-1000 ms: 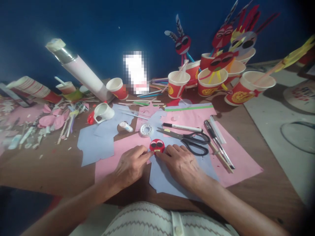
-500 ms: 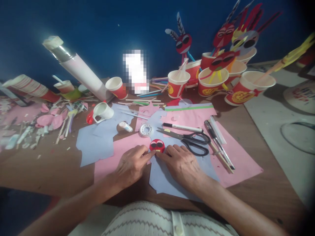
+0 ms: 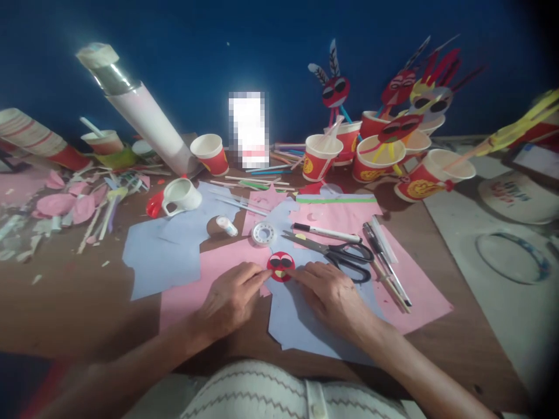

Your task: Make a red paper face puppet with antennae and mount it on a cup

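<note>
A small round red paper face [image 3: 280,276] with half-lidded black-and-pink eyes and a pale yellow mouth piece lies on blue paper [image 3: 305,326] in front of me. My left hand [image 3: 238,291] has its fingers curled, thumb and index fingertip at the face's left edge. On the opposite side my right hand [image 3: 329,291] is curled too, its fingertips on the right edge beside the mouth. Just beyond the face are a white tape roll [image 3: 263,233] and black-handled scissors [image 3: 336,250], the blades pointing left. A small glue bottle [image 3: 226,226] lies left of the tape.
A marker [image 3: 327,233] and pens [image 3: 386,265] rest on pink paper [image 3: 419,297]. A white mug [image 3: 182,196] lies farther left, near paper scraps [image 3: 74,201]. Red paper cups [image 3: 322,158], some with paper-face puppets [image 3: 336,92], stand behind. A lit, blurred screen [image 3: 248,128] is at the back.
My fingertips have moved from the face's lower part out to its sides, and the yellow mouth now shows more fully. The camera view has shifted slightly.
</note>
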Demonstrator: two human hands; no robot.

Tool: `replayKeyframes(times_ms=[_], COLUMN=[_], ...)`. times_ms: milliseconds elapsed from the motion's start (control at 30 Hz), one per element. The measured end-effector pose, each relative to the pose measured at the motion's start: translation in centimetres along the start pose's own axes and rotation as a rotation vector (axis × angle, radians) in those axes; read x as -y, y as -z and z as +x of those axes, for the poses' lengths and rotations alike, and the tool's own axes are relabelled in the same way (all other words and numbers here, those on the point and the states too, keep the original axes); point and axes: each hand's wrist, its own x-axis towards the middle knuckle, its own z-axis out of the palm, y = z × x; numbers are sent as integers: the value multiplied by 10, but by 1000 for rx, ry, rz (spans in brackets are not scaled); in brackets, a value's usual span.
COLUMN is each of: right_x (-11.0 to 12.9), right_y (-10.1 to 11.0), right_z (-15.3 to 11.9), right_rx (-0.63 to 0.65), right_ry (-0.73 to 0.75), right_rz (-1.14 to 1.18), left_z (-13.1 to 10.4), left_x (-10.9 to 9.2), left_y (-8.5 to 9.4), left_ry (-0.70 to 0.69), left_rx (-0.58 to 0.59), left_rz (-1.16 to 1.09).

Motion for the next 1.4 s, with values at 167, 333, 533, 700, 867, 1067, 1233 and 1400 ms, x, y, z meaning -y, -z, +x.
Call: replayKeyframes(times_ms=[167, 333, 533, 700, 867, 1067, 1233, 1400], right_x=[6, 13, 18, 22, 10, -2, 7, 18], right_y=[3, -5, -6, -4, 9, 14, 2, -4], right_z=[1, 3, 9, 12, 16, 0, -13, -9], right_rx=[21, 56, 125, 178, 201, 71, 24, 52], right_ry=[-19, 18, 42, 18, -19, -52, 22, 13], right_rz=[21, -240, -405, -429, -72, 85, -255, -344], left_z=[-1, 0, 1, 2, 2, 3, 3, 2], left_x=[2, 2, 2, 2, 1, 0, 0, 0], left_y=[-1, 0, 1, 0, 1, 3, 3, 3], left_ry=[-9, -8, 19, 24, 20, 0, 20, 27], left_rx=[-24, -14, 43, 34, 21, 24, 42, 52], left_rz=[1, 35, 43, 70, 92, 84, 42, 29])
